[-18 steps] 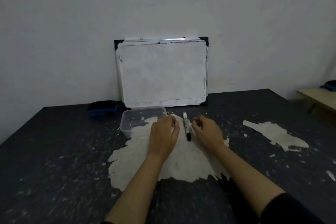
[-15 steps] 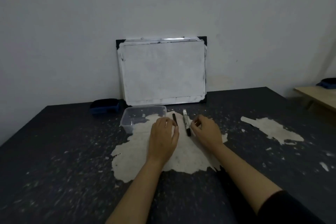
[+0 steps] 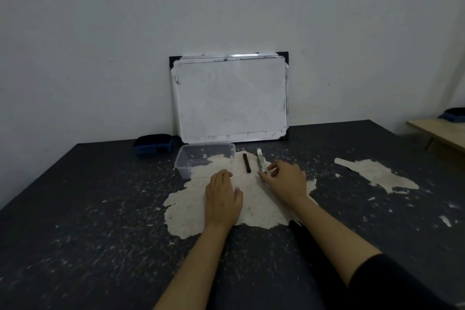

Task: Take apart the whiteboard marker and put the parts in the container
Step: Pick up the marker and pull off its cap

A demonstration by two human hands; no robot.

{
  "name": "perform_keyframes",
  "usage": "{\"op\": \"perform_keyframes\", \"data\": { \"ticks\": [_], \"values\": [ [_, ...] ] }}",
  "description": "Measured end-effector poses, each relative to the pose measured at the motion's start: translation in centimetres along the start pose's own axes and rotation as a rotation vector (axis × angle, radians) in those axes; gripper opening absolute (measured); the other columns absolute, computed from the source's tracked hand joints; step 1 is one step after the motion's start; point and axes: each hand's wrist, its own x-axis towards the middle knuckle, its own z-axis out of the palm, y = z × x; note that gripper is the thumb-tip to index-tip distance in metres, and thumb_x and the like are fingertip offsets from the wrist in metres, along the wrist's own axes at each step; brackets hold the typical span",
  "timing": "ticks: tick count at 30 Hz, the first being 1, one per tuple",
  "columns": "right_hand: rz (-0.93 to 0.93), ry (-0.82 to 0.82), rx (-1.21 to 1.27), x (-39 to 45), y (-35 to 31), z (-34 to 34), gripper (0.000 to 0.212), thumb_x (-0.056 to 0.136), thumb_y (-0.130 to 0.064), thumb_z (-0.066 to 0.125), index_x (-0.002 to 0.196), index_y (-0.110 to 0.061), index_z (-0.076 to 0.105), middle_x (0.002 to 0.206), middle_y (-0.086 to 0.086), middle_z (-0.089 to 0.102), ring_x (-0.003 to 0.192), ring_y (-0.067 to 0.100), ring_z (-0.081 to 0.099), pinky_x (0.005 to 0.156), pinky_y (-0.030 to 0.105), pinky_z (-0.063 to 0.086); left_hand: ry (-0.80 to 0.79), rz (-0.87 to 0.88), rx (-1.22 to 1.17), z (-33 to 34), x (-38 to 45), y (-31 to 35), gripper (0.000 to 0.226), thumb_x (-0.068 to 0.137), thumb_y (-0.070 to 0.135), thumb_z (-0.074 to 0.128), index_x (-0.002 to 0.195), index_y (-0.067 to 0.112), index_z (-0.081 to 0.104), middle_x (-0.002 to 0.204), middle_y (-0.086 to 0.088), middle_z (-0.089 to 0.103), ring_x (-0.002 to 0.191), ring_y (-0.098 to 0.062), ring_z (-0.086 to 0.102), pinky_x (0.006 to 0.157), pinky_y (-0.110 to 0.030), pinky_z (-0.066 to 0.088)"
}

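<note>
Left hand [image 3: 222, 197] has drawn back toward the body since the earlier frames, uncovering a short black piece [image 3: 246, 163] that it had hidden; right hand [image 3: 286, 180] has barely shifted.

Landmark: clear plastic container [image 3: 205, 158] on the dark, paint-worn table [image 3: 75, 221].
- Black piece: just right of the container, lying free on the pale worn patch, long axis pointing away from the person. Probably the marker's cap, though the view is too dim to be sure.
- Whiteboard marker [image 3: 260, 160]: right of the black piece, roughly parallel to it, a narrow gap between them. White body, dark near end.
- Left hand: nearer the person than the container, palm down and flat on the pale patch, fingers together, holding nothing.
- Right hand: right of the container and beyond the marker, fingers loosely curled, nothing gripped; fingertips [image 3: 261, 175] sit at the marker's near end, contact unclear.
- Whiteboard [image 3: 230, 98]: behind the container, propped against the wall.
- Blue eraser [image 3: 153, 144]: left of the container, near the table's far edge.
- Container holds no marker parts.
</note>
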Motion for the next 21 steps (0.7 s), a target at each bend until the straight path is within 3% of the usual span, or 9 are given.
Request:
{"op": "perform_keyframes", "data": {
  "ticks": [4, 8, 11, 16, 18, 21],
  "values": [
    [0.035, -0.003, -0.043, 0.6, -0.4, 0.5, 0.060, 0.080, -0.073, 0.055, 0.112, -0.025, 0.070, 0.112, 0.000, 0.074, 0.122, 0.027, 0.052, 0.103, 0.045, 0.036, -0.027, -0.033, -0.005, 0.5, 0.2, -0.2, 0.041, 0.090, 0.023, 0.055, 0.128, 0.009, 0.049, 0.130, -0.005, 0.052, 0.123, -0.020, 0.045, 0.101, -0.031, 0.036],
    [0.063, 0.004, -0.090, 0.9, -0.7, 0.7, 0.064, 0.078, -0.077, 0.055, 0.114, -0.027, 0.072, 0.115, 0.000, 0.073, 0.123, 0.029, 0.052, 0.104, 0.046, 0.036, -0.113, -0.127, 0.012, 0.9, 0.1, -0.7, 0.057, 0.096, 0.046, 0.042, 0.140, 0.009, 0.041, 0.148, -0.007, 0.042, 0.138, -0.021, 0.035, 0.113, -0.035, 0.025],
    [0.070, 0.049, -0.040, 0.7, -0.6, 0.8, 0.050, 0.082, -0.066, 0.060, 0.109, -0.026, 0.075, 0.107, -0.001, 0.075, 0.117, 0.028, 0.055, 0.102, 0.044, 0.037, -0.247, -0.136, 0.096, 1.2, -0.1, -1.1, 0.073, 0.096, 0.057, 0.030, 0.151, 0.010, 0.025, 0.162, -0.007, 0.020, 0.149, -0.020, 0.015, 0.122, -0.040, 0.009],
    [0.096, 0.089, 0.051, 0.4, 0.3, 0.4, 0.031, 0.087, -0.047, 0.062, 0.105, -0.027, 0.079, 0.093, -0.003, 0.077, 0.102, 0.024, 0.063, 0.104, 0.042, 0.040, -0.345, -0.142, 0.161, 1.3, -0.2, -1.2, 0.076, 0.096, 0.060, 0.023, 0.155, 0.012, 0.011, 0.165, -0.005, 0.003, 0.151, -0.016, 0.001, 0.122, -0.041, -0.003],
    [0.104, 0.119, 0.137, 0.0, 1.0, 0.1, 0.028, 0.087, -0.046, 0.063, 0.103, -0.029, 0.079, 0.086, -0.006, 0.076, 0.093, 0.022, 0.066, 0.100, 0.045, 0.046, -0.346, -0.139, 0.159, 1.3, -0.2, -1.3, 0.076, 0.097, 0.059, 0.023, 0.155, 0.012, 0.010, 0.165, -0.005, 0.002, 0.151, -0.016, 0.000, 0.122, -0.041, -0.002],
    [0.077, 0.146, 0.446, -0.7, 1.6, -0.1, 0.024, 0.088, -0.041, 0.069, 0.103, -0.024, 0.078, 0.087, -0.004, 0.073, 0.083, 0.019, 0.067, 0.081, 0.041, 0.057, -0.334, -0.145, 0.162, 1.4, -0.2, -1.3, 0.076, 0.097, 0.059, 0.024, 0.155, 0.011, 0.012, 0.164, -0.005, 0.007, 0.151, -0.017, 0.003, 0.123, -0.041, -0.001]
  ]
}}
